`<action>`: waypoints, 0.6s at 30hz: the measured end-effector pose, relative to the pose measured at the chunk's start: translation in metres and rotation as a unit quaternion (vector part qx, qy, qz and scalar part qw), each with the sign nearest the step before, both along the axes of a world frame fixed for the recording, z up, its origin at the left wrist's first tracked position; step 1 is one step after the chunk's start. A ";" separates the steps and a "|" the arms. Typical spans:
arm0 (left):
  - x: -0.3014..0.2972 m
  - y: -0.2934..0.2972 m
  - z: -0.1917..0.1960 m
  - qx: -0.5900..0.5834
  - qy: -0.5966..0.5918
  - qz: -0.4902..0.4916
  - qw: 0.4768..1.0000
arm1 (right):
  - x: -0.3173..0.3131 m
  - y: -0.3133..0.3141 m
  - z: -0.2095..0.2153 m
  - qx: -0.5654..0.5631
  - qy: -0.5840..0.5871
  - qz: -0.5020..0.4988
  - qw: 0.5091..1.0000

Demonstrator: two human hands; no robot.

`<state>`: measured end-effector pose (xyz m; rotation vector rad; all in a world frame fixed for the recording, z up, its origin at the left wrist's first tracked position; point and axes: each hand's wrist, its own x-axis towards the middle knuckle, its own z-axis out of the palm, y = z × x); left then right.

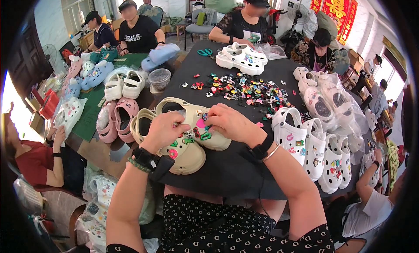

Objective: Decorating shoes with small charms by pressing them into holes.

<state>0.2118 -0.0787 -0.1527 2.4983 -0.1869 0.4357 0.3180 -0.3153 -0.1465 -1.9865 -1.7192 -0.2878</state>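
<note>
A pair of beige clogs (pixel 185 160) with colourful shoe charms lies in front of me at the near table edge. My left hand (pixel 165 128) is closed at the clogs' upper part, thumb toward the charms; its other fingertips are partly hidden. With fingers bent, my right hand (pixel 230 124) presses at the top of the farther clog, beside a pink charm (pixel 200 123). What its fingertips hold is too small to make out. Green and red charms (pixel 188 140) and a pink ring-shaped charm (pixel 173 153) show on the clogs.
Loose charms (pixel 244 90) lie spread beyond the clogs on the dark table (pixel 192 84). White clogs (pixel 290 133) line the right side; pink clogs (pixel 117 119) and a clear tub (pixel 159 79) stand left. Teal scissors (pixel 204 52) lie farther off. Several people work around the tables.
</note>
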 end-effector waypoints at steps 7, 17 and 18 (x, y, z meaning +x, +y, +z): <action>0.001 0.000 0.000 0.034 -0.006 0.012 0.999 | -0.038 0.006 0.004 -0.075 -0.230 -0.122 0.963; 0.001 0.000 -0.003 -0.006 -0.004 0.027 1.000 | -0.020 0.021 -0.023 0.034 -0.048 -0.186 0.981; 0.001 0.000 -0.004 -0.002 -0.012 0.031 0.999 | -0.017 0.020 -0.024 0.060 -0.011 -0.183 0.981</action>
